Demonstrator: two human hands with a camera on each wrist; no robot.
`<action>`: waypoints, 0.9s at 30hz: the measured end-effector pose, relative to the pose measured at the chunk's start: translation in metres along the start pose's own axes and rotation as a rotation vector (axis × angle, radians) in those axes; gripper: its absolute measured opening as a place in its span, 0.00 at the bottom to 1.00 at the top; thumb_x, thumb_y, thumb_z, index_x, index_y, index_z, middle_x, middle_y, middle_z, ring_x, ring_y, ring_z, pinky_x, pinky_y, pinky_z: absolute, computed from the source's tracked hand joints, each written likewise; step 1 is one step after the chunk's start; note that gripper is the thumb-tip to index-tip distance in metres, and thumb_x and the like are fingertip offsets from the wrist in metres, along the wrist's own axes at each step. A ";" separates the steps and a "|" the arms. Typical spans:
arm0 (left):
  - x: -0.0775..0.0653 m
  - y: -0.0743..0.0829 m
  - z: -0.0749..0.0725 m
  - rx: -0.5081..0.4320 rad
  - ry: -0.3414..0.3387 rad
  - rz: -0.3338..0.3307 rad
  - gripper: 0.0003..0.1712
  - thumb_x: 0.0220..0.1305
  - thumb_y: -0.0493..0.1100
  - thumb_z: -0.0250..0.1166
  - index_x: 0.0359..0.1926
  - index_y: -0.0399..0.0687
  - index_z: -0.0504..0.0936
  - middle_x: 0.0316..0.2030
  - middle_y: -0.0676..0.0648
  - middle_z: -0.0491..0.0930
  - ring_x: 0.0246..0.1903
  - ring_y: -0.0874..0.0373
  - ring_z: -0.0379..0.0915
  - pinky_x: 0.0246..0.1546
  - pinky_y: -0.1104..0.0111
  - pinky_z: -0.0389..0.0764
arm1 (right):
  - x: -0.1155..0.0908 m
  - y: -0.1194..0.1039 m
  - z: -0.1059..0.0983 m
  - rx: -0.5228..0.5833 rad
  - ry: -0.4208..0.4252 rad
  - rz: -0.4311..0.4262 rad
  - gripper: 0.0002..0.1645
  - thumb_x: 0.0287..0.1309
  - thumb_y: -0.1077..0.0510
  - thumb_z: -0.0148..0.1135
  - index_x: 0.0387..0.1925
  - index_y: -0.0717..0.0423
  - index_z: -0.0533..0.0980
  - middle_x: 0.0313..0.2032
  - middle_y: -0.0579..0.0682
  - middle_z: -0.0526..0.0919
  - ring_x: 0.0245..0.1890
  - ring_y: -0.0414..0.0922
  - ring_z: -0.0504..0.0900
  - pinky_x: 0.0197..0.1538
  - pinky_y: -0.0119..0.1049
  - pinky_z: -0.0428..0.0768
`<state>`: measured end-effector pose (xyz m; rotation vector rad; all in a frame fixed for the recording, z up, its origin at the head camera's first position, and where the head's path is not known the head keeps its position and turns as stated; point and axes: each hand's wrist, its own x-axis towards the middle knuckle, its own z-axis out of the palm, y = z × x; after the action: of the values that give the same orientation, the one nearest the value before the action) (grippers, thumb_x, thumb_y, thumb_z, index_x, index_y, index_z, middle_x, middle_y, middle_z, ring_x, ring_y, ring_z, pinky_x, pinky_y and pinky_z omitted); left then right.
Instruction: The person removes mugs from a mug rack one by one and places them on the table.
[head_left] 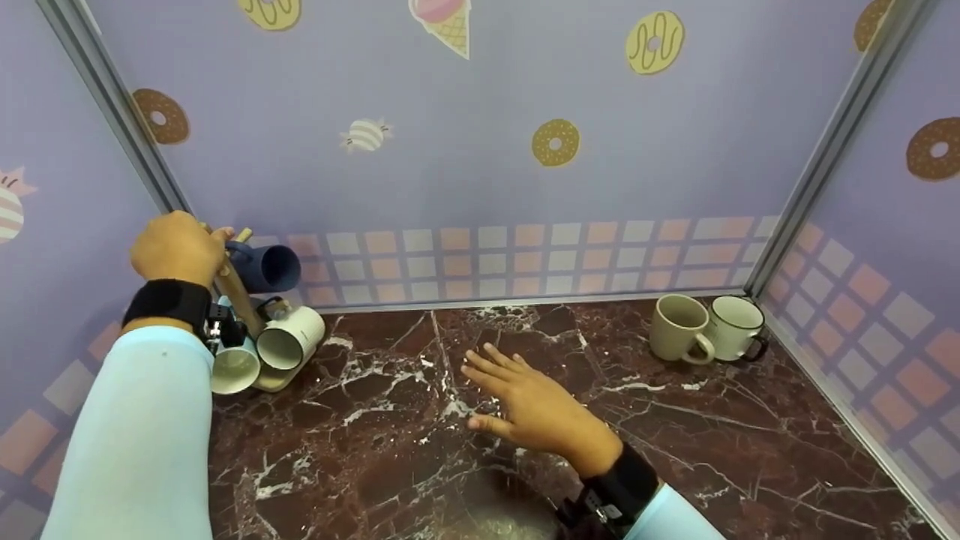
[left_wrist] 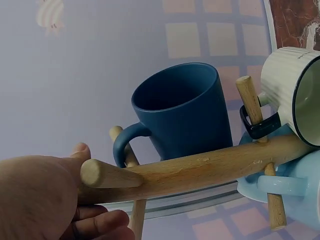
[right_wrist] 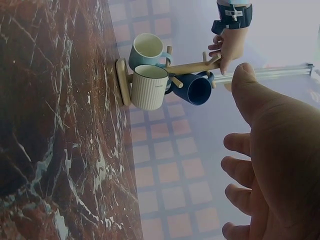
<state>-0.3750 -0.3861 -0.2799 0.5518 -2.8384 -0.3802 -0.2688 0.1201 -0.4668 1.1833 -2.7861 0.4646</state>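
Note:
My left hand grips the top of a wooden mug tree, its fingers and thumb round the post in the left wrist view. From an upper peg a dark blue mug hangs by its handle. Lower on the post hang a white ribbed mug with a dark rim and handle, and a light blue mug. My right hand hovers over the middle of the table with its fingers spread and nothing in it.
At the back right of the dark red marbled table stand a beige mug and a white mug with a black handle, side by side. Patterned purple walls close in the back and both sides.

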 end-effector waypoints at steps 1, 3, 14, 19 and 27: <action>0.000 0.000 0.001 -0.006 0.007 -0.003 0.42 0.85 0.70 0.58 0.50 0.28 0.87 0.47 0.24 0.86 0.33 0.38 0.83 0.24 0.56 0.80 | 0.000 0.000 0.000 0.002 0.001 0.002 0.55 0.78 0.18 0.46 0.92 0.43 0.58 0.92 0.44 0.51 0.94 0.54 0.49 0.90 0.66 0.58; 0.001 0.001 0.002 -0.021 0.019 -0.012 0.42 0.85 0.69 0.58 0.51 0.29 0.87 0.51 0.22 0.86 0.36 0.35 0.84 0.24 0.55 0.81 | 0.000 0.001 0.000 0.000 0.006 0.004 0.55 0.79 0.18 0.47 0.92 0.42 0.58 0.92 0.44 0.52 0.94 0.55 0.49 0.90 0.66 0.59; 0.007 0.008 0.005 -0.046 0.052 -0.060 0.38 0.87 0.61 0.60 0.58 0.24 0.86 0.57 0.20 0.86 0.51 0.26 0.87 0.36 0.48 0.89 | 0.000 0.000 0.003 0.001 -0.020 0.019 0.56 0.77 0.17 0.46 0.92 0.39 0.55 0.92 0.42 0.50 0.94 0.53 0.49 0.91 0.64 0.57; 0.010 0.006 0.002 -0.063 0.043 -0.034 0.35 0.87 0.56 0.61 0.61 0.20 0.84 0.60 0.18 0.84 0.55 0.23 0.85 0.46 0.41 0.91 | 0.001 0.000 0.003 -0.006 -0.019 0.024 0.56 0.77 0.17 0.46 0.92 0.39 0.55 0.92 0.42 0.50 0.94 0.53 0.49 0.91 0.64 0.57; 0.008 0.009 -0.002 -0.074 0.015 -0.012 0.36 0.87 0.54 0.61 0.62 0.17 0.82 0.59 0.18 0.84 0.52 0.25 0.86 0.41 0.48 0.89 | 0.001 0.003 0.004 -0.002 -0.021 0.026 0.56 0.76 0.16 0.45 0.93 0.38 0.55 0.92 0.41 0.49 0.94 0.53 0.48 0.91 0.64 0.57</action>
<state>-0.3849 -0.3817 -0.2738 0.5548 -2.7945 -0.4796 -0.2716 0.1197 -0.4710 1.1592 -2.8223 0.4545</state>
